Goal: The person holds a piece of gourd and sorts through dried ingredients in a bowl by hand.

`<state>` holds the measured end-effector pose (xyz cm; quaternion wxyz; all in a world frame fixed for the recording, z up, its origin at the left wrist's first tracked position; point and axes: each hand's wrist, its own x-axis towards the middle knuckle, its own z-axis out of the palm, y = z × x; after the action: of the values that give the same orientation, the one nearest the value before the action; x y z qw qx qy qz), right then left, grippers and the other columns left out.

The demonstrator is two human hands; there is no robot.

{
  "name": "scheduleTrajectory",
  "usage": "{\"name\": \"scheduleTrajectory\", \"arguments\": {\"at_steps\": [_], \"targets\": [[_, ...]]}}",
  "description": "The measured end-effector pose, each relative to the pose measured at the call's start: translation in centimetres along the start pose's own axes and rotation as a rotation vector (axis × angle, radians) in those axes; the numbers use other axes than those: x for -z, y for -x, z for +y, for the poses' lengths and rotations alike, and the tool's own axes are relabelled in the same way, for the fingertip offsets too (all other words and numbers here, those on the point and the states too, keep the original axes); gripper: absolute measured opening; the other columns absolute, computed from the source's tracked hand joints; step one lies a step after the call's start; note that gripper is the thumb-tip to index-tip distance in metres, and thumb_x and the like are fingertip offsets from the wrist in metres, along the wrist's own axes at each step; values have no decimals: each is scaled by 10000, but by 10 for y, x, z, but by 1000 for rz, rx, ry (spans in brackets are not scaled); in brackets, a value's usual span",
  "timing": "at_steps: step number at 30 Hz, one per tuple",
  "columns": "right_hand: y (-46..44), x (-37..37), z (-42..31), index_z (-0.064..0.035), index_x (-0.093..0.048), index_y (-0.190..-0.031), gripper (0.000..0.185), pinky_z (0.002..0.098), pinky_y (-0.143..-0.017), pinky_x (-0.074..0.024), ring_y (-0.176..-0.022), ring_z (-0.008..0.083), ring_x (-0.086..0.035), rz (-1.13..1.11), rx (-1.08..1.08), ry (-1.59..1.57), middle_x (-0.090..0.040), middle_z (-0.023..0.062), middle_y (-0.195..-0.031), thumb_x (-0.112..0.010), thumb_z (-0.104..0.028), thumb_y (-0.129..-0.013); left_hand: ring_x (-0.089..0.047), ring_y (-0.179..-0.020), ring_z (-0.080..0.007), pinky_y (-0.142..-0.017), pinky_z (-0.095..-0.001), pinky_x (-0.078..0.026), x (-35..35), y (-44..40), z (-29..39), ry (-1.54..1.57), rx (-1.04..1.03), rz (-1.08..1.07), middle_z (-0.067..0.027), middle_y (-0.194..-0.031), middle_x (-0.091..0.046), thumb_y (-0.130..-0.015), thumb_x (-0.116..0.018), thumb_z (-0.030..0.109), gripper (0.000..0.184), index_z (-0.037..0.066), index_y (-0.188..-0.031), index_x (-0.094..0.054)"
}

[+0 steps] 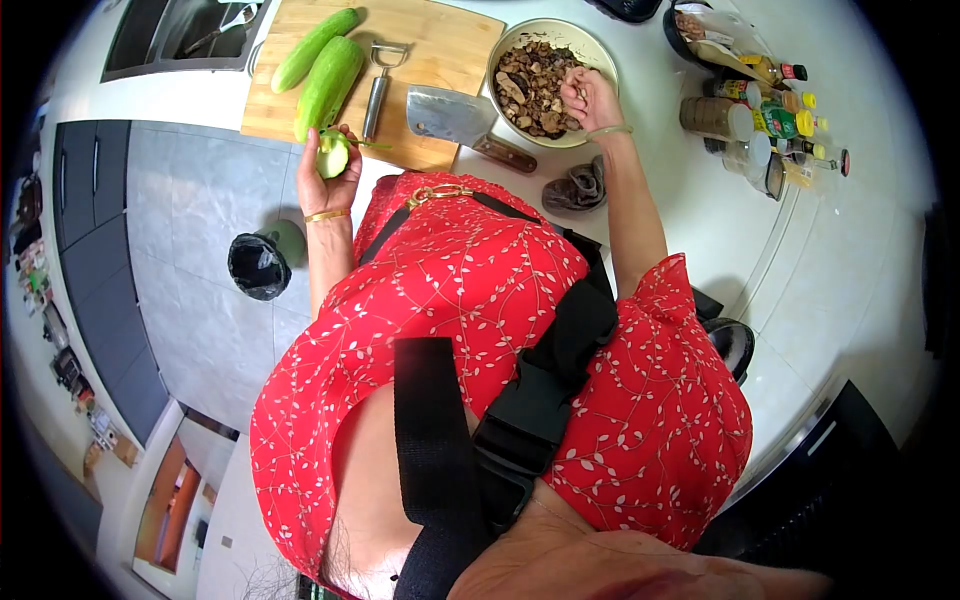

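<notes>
My left hand point(328, 180) is closed around a short cut piece of cucumber point(332, 160), its pale flesh facing up, just off the front edge of a wooden cutting board point(420, 35). On the board lie two whole-looking green cucumbers point(330, 85), a metal peeler point(377, 95) and a cleaver point(450, 116) whose wooden handle sticks out past the edge. My right hand point(590, 98) hovers at the right side of a bowl point(612, 60) of chopped brown pieces point(535, 85). Its fingers are curled together; whatever they hold is hidden.
A crumpled dark bag point(577, 190) sits on the counter below the bowl. Several bottles and jars point(765, 125) crowd the right side. At the upper left is a sink point(180, 40). A bin with a black liner point(262, 265) stands on the floor.
</notes>
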<state>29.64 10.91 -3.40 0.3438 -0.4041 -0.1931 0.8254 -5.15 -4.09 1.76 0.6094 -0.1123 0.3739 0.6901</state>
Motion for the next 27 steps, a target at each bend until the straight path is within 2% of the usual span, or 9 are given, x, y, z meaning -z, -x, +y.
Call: {"name": "scheduleTrajectory", "arguments": {"at_steps": [3, 6, 9, 12, 15, 19, 27], "targets": [[-1, -1, 1, -47, -514, -820, 86, 163, -370, -252, -458, 37, -352, -126, 33, -85, -465, 11, -640, -460, -113, -810, -518, -862, -242, -679, -292, -490, 1, 0, 0, -5, 2, 15, -148, -925, -527, -802, -586, 228, 378, -45, -1032, -462], [2, -16, -4, -30, -541, -865, 126, 164, -377, -274, -482, 39, -386, 50, 121, 159, -515, 28, -695, -498, -139, -819, -518, -866, -243, -682, -291, -490, 1, 0, 0, -13, 0, 16, -152, -929, -530, -802, -586, 231, 371, -46, -1020, -472], [-6, -13, -3, -32, -579, -908, 167, 160, -384, -291, -509, 45, -411, 73, 148, 428, -549, 23, -688, -535, -166, -819, -519, -867, -245, -682, -292, -490, 3, -1, 0, 8, 12, 11, -154, -932, -529, -801, -587, 230, 373, -45, -1024, -470], [-16, -9, -2, -35, -627, -865, 166, 176, -432, -355, -554, 52, -458, 149, 88, 722, -575, 8, -649, -563, -170, -793, -520, -863, -244, -680, -292, -492, 2, 0, 0, 13, 4, 9, -155, -931, -528, -799, -590, 228, 373, -42, -1026, -470], [-30, -1, 9, -79, -651, -777, 130, 249, -536, -443, -602, 113, -544, 154, 465, 1144, -609, 27, -645, -605, -193, -737, -521, -860, -243, -676, -291, -494, 2, 0, 0, 6, -7, 12, -158, -929, -527, -794, -596, 226, 374, -38, -1027, -471], [-26, -16, 7, -155, -658, -774, 129, 342, -691, -469, -733, 244, -596, 295, 257, 1546, -631, 74, -780, -634, -219, -664, -521, -860, -243, -674, -291, -496, 4, 0, 1, 13, -5, 9, -160, -927, -527, -791, -600, 223, 368, -35, -1021, -473], [-26, -26, 12, -148, -654, -805, 184, 347, -711, -470, -767, 243, -600, 340, 194, 1692, -630, 86, -811, -649, -245, -649, -528, -860, -253, -673, -299, -495, 4, 1, 1, 23, -4, 9, -158, -923, -534, -796, -592, 222, 346, -27, -1007, -479]]}}
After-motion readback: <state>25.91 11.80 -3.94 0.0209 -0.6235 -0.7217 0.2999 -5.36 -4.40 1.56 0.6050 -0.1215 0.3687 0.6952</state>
